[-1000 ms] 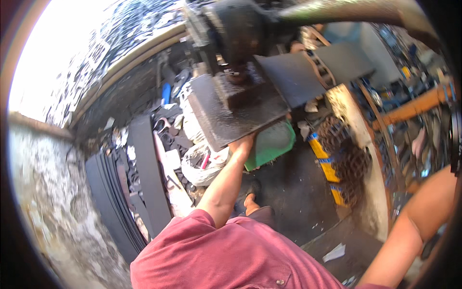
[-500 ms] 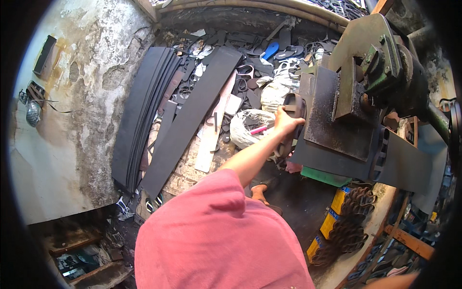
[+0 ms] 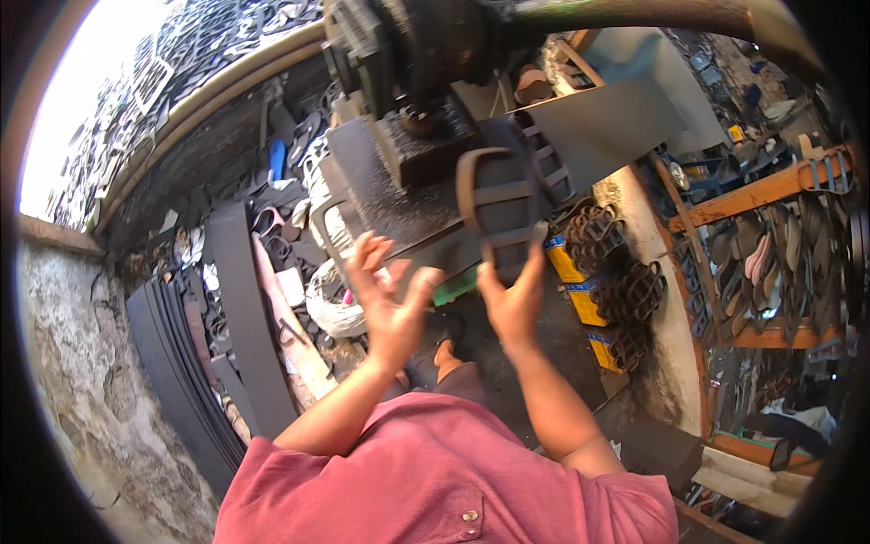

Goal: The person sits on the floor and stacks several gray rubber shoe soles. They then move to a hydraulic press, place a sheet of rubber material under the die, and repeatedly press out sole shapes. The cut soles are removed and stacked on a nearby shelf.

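Half a second ago only the left hand (image 3: 391, 304) reached to the press plate (image 3: 390, 195); now it hangs free below it, fingers spread wide. The right hand (image 3: 513, 304) grips the lower end of a dark strap-shaped cut-out (image 3: 504, 207), long axis upright, leaning slightly left, against the plate's right edge.

Two hands (image 3: 390, 304), one black rubber cutout (image 3: 507, 204)

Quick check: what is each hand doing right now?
Left hand: open, fingers spread, holding nothing.
Right hand: gripping the dark slotted cutout piece.
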Demonstrator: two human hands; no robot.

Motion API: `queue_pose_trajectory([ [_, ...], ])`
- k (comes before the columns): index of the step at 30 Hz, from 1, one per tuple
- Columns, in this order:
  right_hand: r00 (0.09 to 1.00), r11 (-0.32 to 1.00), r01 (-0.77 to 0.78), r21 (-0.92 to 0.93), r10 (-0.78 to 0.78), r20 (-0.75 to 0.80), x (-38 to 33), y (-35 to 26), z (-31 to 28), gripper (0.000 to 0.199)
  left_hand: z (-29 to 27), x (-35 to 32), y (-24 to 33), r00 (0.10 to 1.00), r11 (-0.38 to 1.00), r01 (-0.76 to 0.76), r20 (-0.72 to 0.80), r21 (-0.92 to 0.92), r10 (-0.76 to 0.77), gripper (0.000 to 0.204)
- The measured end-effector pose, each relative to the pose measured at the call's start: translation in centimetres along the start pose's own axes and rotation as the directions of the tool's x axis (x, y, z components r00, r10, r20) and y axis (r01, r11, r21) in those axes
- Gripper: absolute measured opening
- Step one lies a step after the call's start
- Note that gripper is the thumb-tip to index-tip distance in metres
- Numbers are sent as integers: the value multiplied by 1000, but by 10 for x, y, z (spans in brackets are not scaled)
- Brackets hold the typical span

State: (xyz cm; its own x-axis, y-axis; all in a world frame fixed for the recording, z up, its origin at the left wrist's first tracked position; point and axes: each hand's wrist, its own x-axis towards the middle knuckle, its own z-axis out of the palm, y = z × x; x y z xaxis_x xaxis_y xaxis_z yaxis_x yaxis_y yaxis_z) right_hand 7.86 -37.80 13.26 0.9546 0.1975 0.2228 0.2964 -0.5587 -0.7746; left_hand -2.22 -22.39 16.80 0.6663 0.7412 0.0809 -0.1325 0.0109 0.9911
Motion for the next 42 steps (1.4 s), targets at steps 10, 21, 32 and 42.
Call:
queue_pose_trajectory([
  [10,987,936,-53,-349,-4,-160,315,246,-48,79,-47,74,-137,784,726,586,-23,361,-621,28],
  [21,912,947,-234,222,134,388,197,116,-40,44,-104,52,-144,633,635,772,-57,-29,-772,29],
  [32,871,983,181,34,-176,459,-88,-42,118,49,-153,34,-169,635,607,772,285,-190,-718,22],
  [42,887,853,428,-298,-334,318,-92,-27,163,51,-156,32,-166,633,590,774,278,-230,-722,40],
])
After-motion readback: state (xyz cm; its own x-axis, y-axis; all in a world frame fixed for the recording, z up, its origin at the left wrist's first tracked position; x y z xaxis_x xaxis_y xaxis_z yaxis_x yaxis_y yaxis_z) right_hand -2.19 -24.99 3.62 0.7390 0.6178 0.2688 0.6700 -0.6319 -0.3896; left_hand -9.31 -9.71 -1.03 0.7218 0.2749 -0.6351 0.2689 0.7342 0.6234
